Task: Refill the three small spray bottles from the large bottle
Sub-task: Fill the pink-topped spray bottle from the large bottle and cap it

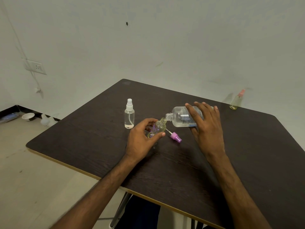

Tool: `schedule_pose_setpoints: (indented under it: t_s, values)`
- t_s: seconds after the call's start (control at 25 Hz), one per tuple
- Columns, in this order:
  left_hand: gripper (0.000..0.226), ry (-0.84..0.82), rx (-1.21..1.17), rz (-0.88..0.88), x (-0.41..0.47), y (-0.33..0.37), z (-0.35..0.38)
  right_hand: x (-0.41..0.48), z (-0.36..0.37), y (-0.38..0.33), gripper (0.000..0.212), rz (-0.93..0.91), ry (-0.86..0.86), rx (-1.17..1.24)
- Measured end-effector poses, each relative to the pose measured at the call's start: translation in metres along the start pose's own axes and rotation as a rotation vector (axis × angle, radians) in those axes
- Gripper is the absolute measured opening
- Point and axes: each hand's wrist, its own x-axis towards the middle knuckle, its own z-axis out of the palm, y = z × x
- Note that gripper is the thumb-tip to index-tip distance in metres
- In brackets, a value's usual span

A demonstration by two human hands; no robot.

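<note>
- At a dark wood-grain tabletop [99,138], we tip a clear large bottle [179,117] almost onto its side, its uncapped neck pointing left and down.
- Our right hand [206,128] grips the large bottle around its labelled body, fingers [192,109] spread over the top and clamped on it.
- The neck meets the open mouth of a small spray bottle [160,127], which leans to the right towards it.
- Our left hand [142,138] holds this small spray bottle near the middle of the tabletop, fingers curled round it and thumb across its front; a little yellowish liquid sits at its base.
- We cannot tell whether liquid is passing between the two necks.
- A purple spray head [176,138] with its dip tube lies on the tabletop just right of the small spray bottle, below the large bottle.
- A white-capped spray bottle [129,115] stands upright to the left, nearly empty.
- A pink-capped spray bottle [236,101] with pale yellow liquid stands well apart at the far right edge.
- Beyond, a wall socket [35,66] sits on the pale wall and a white bowl [28,116] rests on the floor.
</note>
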Motion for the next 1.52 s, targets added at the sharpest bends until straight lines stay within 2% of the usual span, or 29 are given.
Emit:
schedule_pose_setpoints:
  t_s: [1.52]
  values:
    - [0.05, -0.015, 0.008, -0.01, 0.0001, 0.0013, -0.0001, -0.001, -0.0025, -0.0018, 0.081, 0.002, -0.007, -0.027]
